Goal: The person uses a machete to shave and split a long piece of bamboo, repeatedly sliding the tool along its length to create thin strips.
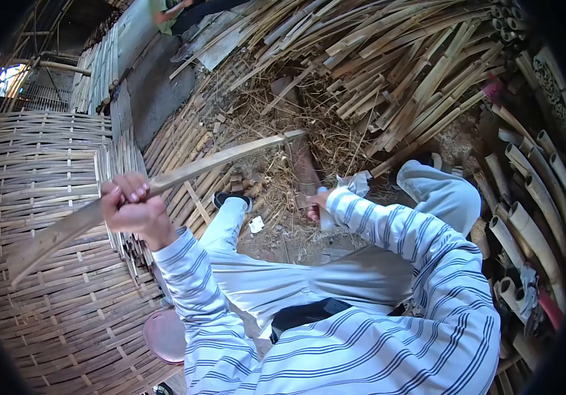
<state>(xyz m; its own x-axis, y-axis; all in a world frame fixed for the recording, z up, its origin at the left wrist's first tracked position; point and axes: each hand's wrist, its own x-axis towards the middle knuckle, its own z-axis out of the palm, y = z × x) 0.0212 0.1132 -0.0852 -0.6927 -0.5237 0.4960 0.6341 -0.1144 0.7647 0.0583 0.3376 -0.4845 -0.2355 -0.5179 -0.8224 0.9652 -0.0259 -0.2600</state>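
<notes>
My left hand (137,207) is closed in a fist around a long split bamboo strip (220,158). The strip slants from the lower left up to the right, and its far end lies over a brown log (301,158) on the ground. My right hand (318,205) is down beside the near end of the log, its fingers closed around a tool with a pale, rounded handle (326,218). The working end of that tool cannot be made out. Dry shavings (342,138) lie around the log.
A woven bamboo mat (39,289) spreads along the left. Split bamboo (394,72) is piled at the back right, with bamboo poles (533,217) along the right edge. A pink round stool (164,336) stands at my left. Part of another person (164,13) shows at the top.
</notes>
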